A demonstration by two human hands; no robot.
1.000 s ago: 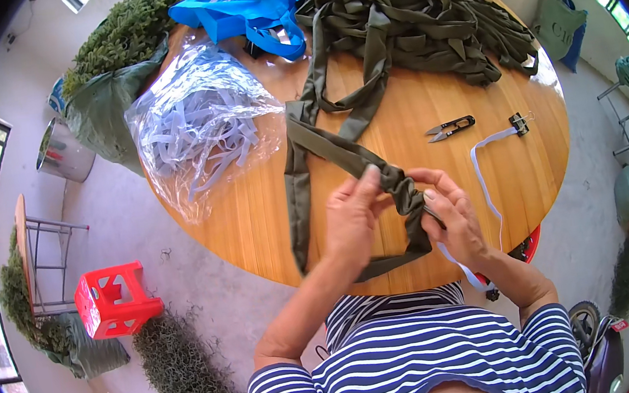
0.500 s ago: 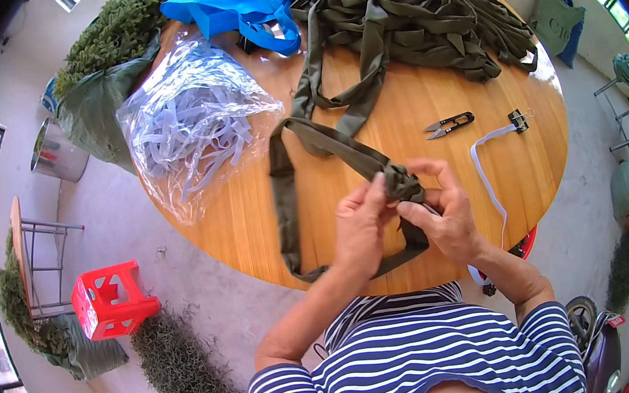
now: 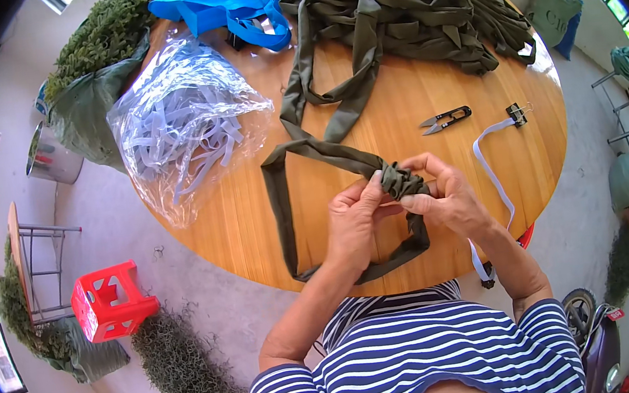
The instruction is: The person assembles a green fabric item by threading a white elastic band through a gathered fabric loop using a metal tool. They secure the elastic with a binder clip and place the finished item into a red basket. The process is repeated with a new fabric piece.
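A long dark olive fabric strip point(image 3: 278, 200) lies in a loop on the round wooden table, its gathered part bunched between my two hands. My left hand point(image 3: 353, 219) pinches the bunched cloth from the left, thumb on top. On the other side my right hand point(image 3: 442, 193) grips the scrunched end between thumb and fingers. Whatever sits inside the folds is hidden. Beyond my right hand lie small black thread snips point(image 3: 446, 119). To their right a black binder clip point(image 3: 517, 114) holds a white elastic band point(image 3: 487, 165) that runs over the table's near edge.
A big heap of olive fabric strips point(image 3: 418, 14) covers the table's far side, beside a blue bag point(image 3: 227, 5). A clear plastic bag of white elastic pieces point(image 3: 182, 126) lies at left. Red stools point(image 3: 113, 303) and artificial greenery point(image 3: 182, 359) stand on the floor.
Both hands have shifted slightly, and the bunched cloth between them now shows as a longer row of gathers. The loop's upper side has dropped lower. The whole view has moved a little.
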